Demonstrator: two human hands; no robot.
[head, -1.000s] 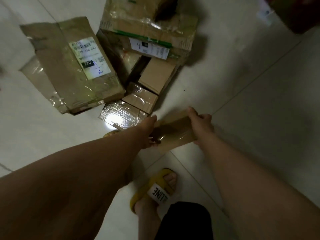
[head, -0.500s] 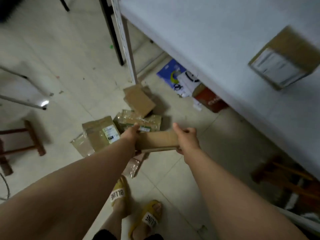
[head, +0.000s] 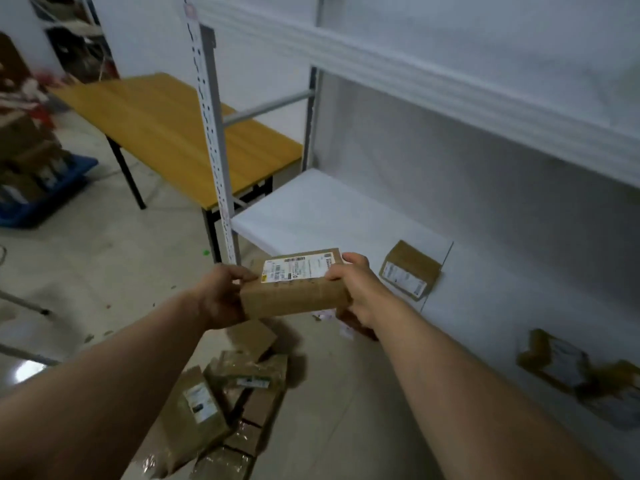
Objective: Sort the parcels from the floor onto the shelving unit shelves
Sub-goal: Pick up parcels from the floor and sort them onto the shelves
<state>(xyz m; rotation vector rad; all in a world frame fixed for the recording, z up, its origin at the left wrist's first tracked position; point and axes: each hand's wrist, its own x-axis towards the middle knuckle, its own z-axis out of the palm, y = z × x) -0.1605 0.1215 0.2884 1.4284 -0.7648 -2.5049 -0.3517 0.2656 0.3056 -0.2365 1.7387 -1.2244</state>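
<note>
A brown cardboard parcel point(head: 294, 289) with a white label on top is held level in front of the white shelf point(head: 311, 209). My left hand point(head: 221, 292) grips its left end and my right hand point(head: 356, 285) grips its right end. On the shelf lie a small labelled parcel point(head: 410, 270) and, further right, blurred parcels point(head: 561, 368). Several taped parcels point(head: 228, 407) lie in a heap on the floor below my arms.
The shelving unit's perforated upright point(head: 211, 133) stands just left of the shelf, with an upper white shelf point(head: 433, 74) overhead. A wooden table point(head: 173, 133) stands behind it. A blue crate point(head: 41, 199) with boxes is at far left.
Both hands lifted the parcel from floor level up to shelf height, and the label now faces up. The view swung from the floor heap up to the shelving unit.
</note>
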